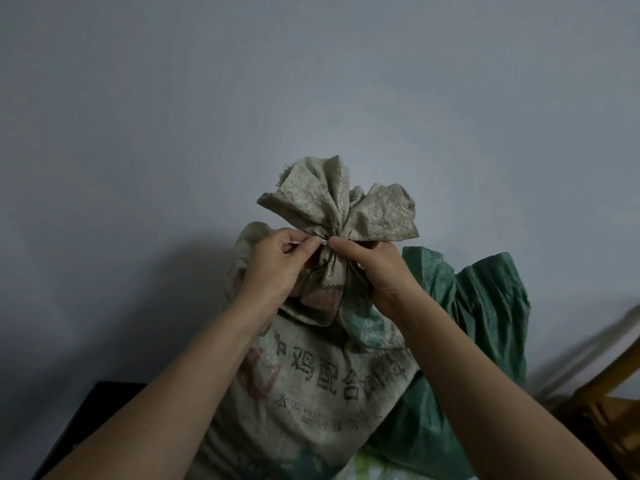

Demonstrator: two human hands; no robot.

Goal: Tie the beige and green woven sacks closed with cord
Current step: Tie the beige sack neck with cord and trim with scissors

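A beige woven sack [311,386] with dark printed characters stands in front of me, its mouth gathered into a neck with the top fanned out above. My left hand [277,265] pinches a thin pale cord [311,240] at the left of the neck. My right hand [374,268] pinches at the neck's right side, fingertips almost meeting the left hand's. Behind and to the right leans a green woven sack [485,306], its top loosely bunched; I see no cord on it.
A plain grey wall [311,81] fills the background. A dark block [86,420] sits at lower left. At right are a yellowish wooden frame [609,393] and blurred pale poles [588,348].
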